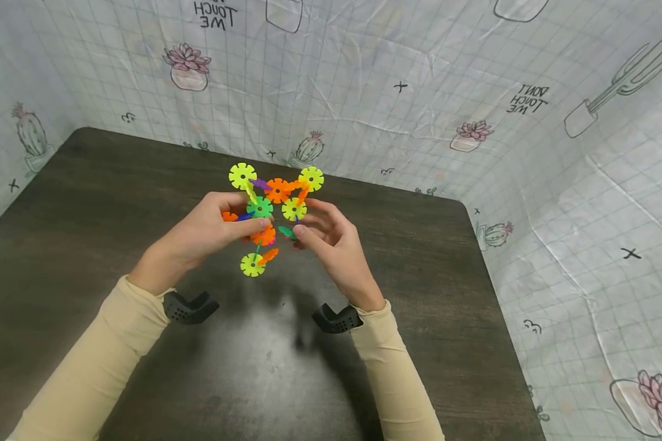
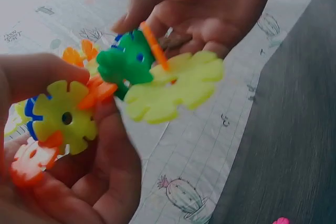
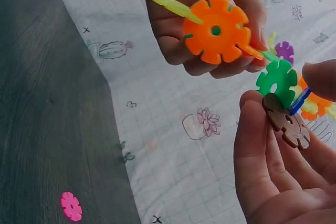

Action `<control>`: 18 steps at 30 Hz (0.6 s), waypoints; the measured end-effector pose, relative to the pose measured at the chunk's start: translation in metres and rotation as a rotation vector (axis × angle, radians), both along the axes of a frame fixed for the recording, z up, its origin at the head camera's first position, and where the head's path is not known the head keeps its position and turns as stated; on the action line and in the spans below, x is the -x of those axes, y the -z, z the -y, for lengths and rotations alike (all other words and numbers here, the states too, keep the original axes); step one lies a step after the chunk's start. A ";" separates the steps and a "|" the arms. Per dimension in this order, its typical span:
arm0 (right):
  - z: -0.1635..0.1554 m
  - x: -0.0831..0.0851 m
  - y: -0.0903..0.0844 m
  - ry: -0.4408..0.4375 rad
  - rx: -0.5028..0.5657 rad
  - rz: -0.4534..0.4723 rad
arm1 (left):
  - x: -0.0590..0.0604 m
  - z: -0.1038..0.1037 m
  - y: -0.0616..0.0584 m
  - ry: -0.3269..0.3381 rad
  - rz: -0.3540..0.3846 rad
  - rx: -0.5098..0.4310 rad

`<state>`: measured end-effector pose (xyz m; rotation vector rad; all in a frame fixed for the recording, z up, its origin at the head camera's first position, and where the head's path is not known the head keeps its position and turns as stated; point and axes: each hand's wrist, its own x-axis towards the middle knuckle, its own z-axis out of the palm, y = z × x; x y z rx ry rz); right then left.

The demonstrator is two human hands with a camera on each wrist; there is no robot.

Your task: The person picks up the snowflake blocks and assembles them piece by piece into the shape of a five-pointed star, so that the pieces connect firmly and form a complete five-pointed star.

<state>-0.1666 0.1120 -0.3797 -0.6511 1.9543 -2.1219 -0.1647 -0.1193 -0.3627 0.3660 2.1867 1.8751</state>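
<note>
A linked structure of notched plastic discs, with an orange disc [image 1: 278, 190] along its top, is held up between both hands above the table. My left hand [image 1: 201, 226] grips its left side, thumb over the discs near a green disc [image 1: 260, 207]. Below that thumb, a yellow disc [image 1: 252, 265] hangs at the lower end. My right hand [image 1: 333, 239] pinches the right branch under another yellow disc [image 1: 294, 209]. In the right wrist view, a brown disc [image 3: 287, 121] lies against the right fingers, beside a green disc [image 3: 278, 83] and a blue disc [image 3: 300, 101] seen edge-on.
A loose pink disc [image 3: 71, 206] lies on the dark wooden table [image 1: 430, 294]. A white printed sheet [image 1: 364, 79] with cactus drawings rises behind the table and along its right side. Black wrist mounts [image 1: 190, 307] sit at both cuffs.
</note>
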 end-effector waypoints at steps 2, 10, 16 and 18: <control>0.000 -0.001 0.001 0.006 0.002 0.004 | 0.001 0.002 0.000 0.009 -0.005 0.035; 0.002 -0.002 0.009 0.026 -0.020 0.017 | 0.003 0.008 -0.001 0.026 -0.010 0.125; 0.001 -0.002 0.014 0.034 -0.024 -0.001 | 0.005 0.012 -0.003 0.056 0.010 0.147; 0.001 -0.002 0.015 0.033 -0.025 0.002 | 0.005 0.012 -0.002 0.049 0.012 0.138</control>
